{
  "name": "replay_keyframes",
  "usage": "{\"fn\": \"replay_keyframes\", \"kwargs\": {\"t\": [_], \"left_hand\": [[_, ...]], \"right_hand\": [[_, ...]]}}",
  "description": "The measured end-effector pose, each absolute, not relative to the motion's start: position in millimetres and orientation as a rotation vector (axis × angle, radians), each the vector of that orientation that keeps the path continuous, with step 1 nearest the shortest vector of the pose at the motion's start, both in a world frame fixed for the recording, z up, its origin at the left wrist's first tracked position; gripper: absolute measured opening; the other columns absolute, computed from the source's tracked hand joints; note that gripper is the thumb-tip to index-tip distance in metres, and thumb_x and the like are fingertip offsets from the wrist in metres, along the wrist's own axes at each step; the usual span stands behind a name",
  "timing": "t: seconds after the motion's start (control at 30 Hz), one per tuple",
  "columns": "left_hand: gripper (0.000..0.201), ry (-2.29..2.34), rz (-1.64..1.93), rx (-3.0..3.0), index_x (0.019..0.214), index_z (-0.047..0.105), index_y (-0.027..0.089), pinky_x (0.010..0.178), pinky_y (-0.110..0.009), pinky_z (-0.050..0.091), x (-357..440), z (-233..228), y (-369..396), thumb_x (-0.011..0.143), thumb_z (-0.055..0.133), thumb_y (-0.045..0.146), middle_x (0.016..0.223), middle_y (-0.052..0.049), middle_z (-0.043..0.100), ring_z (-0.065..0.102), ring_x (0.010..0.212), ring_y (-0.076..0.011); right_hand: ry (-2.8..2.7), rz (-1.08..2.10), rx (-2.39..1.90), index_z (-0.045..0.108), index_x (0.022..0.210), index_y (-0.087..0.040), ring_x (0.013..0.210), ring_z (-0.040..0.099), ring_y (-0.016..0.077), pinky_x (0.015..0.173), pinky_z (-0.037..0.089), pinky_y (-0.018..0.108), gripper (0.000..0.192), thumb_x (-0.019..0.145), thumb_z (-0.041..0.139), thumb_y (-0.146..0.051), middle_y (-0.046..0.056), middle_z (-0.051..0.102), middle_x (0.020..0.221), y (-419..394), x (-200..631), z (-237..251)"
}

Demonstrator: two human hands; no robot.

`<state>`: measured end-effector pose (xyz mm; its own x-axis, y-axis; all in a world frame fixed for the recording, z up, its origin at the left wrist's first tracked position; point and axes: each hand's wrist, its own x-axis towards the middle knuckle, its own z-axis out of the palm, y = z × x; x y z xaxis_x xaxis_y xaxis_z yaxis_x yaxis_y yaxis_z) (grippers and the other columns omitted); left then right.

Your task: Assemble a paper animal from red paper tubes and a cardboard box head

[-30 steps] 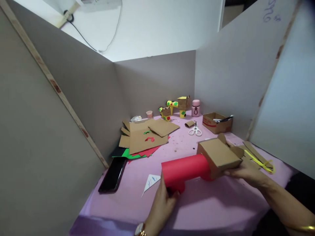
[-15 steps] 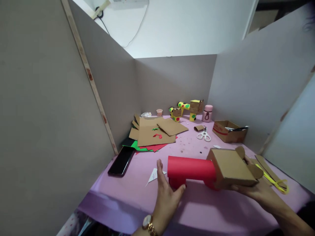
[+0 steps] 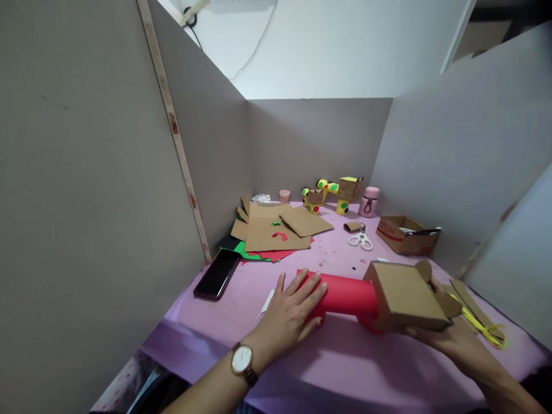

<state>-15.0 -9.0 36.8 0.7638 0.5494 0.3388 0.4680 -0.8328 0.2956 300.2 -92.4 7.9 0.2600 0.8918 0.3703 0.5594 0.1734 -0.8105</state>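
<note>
Left hand (image 3: 290, 313) flat on red tube (image 3: 345, 294), right hand (image 3: 444, 339) under cardboard box (image 3: 405, 296)

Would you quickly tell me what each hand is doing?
Left hand: open, flat on the red tube.
Right hand: holding the cardboard box.

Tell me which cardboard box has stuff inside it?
The open cardboard box at the right wall, with red print on its side, has dark items sticking out. The other cardboard box sits on the red tube between the hands.

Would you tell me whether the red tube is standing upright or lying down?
Lying down: the red tube stretches sideways, left hand flat on it.
</note>
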Motion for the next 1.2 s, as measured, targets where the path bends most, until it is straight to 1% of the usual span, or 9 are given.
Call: {"fn": "replay_keyframes", "kwargs": {"t": [0.17,0.27,0.4,0.5,0.6,0.8,0.9,1.07,1.2], "left_hand": [[0.064,0.918,0.878,2.502,0.141,0.022,0.035,0.109,-0.059,0.015,-16,25,-19,0.085,0.051,0.029,0.155,-0.008,0.011,0.008,0.141,-0.0305],[0.063,0.954,1.136,2.066,0.14,0.021,0.027,0.11,-0.047,0.024,-22,20,-21,0.085,0.052,0.03,0.149,-0.012,0.028,0.025,0.137,-0.025],[0.042,0.888,1.088,1.938,0.124,0.042,0.022,0.103,-0.039,0.036,-29,20,-14,0.083,0.04,0.013,0.129,-0.01,0.051,0.046,0.121,-0.02],[0.047,0.771,0.954,2.077,0.108,0.06,0.025,0.102,-0.035,0.038,-30,24,-6,0.071,0.041,0.003,0.124,-0.003,0.058,0.049,0.118,-0.0185],[0.044,0.686,0.878,2.198,0.088,0.069,0.026,0.103,-0.037,0.036,-27,27,3,0.068,0.04,0.001,0.114,0.001,0.066,0.048,0.118,-0.0197],[0.038,0.61,0.824,2.324,0.091,0.07,0.029,0.102,-0.041,0.036,-29,29,13,0.073,0.045,0.008,0.108,0.0,0.069,0.053,0.111,-0.0219],[0.037,0.57,0.809,2.371,0.09,0.071,0.029,0.103,-0.04,0.035,-30,31,14,0.071,0.048,0.006,0.107,0.0,0.069,0.054,0.109,-0.0213],[0.039,0.579,0.835,2.378,0.096,0.069,0.028,0.102,-0.039,0.035,-29,31,14,0.069,0.054,0.005,0.118,-0.001,0.065,0.052,0.113,-0.0217],[0.042,0.644,0.89,2.316,0.102,0.068,0.029,0.105,-0.039,0.033,-27,22,12,0.067,0.06,0.006,0.124,-0.002,0.059,0.046,0.119,-0.0223]], "right_hand": [[-1.432,0.435,-1.533,0.06,0.116,-0.021,0.106,0.058,0.0392,0.094,0.045,0.054,0.066,0.061,0.072,-0.054,0.011,0.069,0.105,-92,301,9],[-1.45,0.454,-1.527,0.061,0.115,-0.022,0.102,0.06,0.0386,0.091,0.048,0.052,0.065,0.061,0.072,-0.055,0.011,0.07,0.104,-92,301,13],[-1.455,0.453,-1.558,0.063,0.111,-0.023,0.1,0.061,0.0396,0.09,0.048,0.053,0.064,0.058,0.072,-0.058,0.01,0.07,0.105,-92,301,14],[-1.454,0.48,-1.546,0.062,0.112,-0.023,0.097,0.063,0.0379,0.088,0.051,0.05,0.06,0.062,0.071,-0.055,0.009,0.071,0.102,-92,302,10],[-1.425,0.449,-1.526,0.054,0.122,-0.022,0.104,0.06,0.0384,0.092,0.048,0.051,0.069,0.062,0.072,-0.052,0.01,0.069,0.108,-93,302,8],[-1.384,0.438,-1.53,0.031,0.137,-0.024,0.116,0.051,0.0401,0.098,0.041,0.055,0.094,0.058,0.075,-0.051,0.012,0.053,0.131,-92,303,4],[-1.367,0.465,-1.531,0.038,0.134,-0.024,0.116,0.051,0.0405,0.1,0.039,0.056,0.089,0.058,0.075,-0.052,0.012,0.055,0.129,-91,304,-1],[-1.37,0.525,-1.513,0.054,0.121,-0.022,0.107,0.058,0.038,0.092,0.049,0.05,0.071,0.059,0.075,-0.05,0.01,0.069,0.108,-90,303,-5],[-1.388,0.568,-1.532,0.061,0.111,-0.022,0.104,0.06,0.037,0.085,0.054,0.046,0.058,0.061,0.073,-0.05,0.009,0.069,0.109,-90,303,-7]]}}
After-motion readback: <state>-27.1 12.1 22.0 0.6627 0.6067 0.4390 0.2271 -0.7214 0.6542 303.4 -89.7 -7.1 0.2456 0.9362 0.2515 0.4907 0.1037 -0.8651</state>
